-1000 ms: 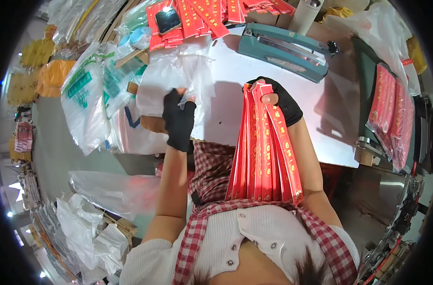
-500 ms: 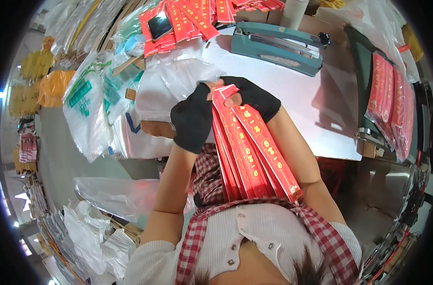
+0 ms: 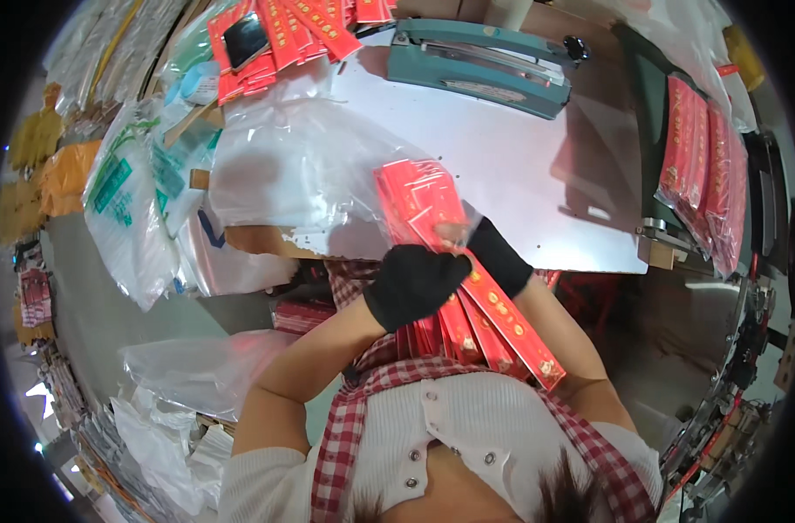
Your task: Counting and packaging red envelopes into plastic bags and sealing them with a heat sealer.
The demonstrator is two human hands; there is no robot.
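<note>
Left grip (image 3: 417, 283) and right grip (image 3: 493, 254) moved bodyward, holding one red-strip bundle (image 3: 505, 322).

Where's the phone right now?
In the head view, the phone is at the upper left, lying on the pile of red packets, left of the green machine.

Teal sealer (image 3: 480, 74): on table (image 3: 580, 240), far side, black knob (image 3: 576, 48) at right end. White cylinder (image 3: 507, 12): behind sealer. Phone (image 3: 246, 41): left of sealer, screen dark. Blue roll (image 3: 200, 83): near phone. Green-printed bag (image 3: 112, 196): at table's left. Orange bag (image 3: 66, 177): farther left.
</note>
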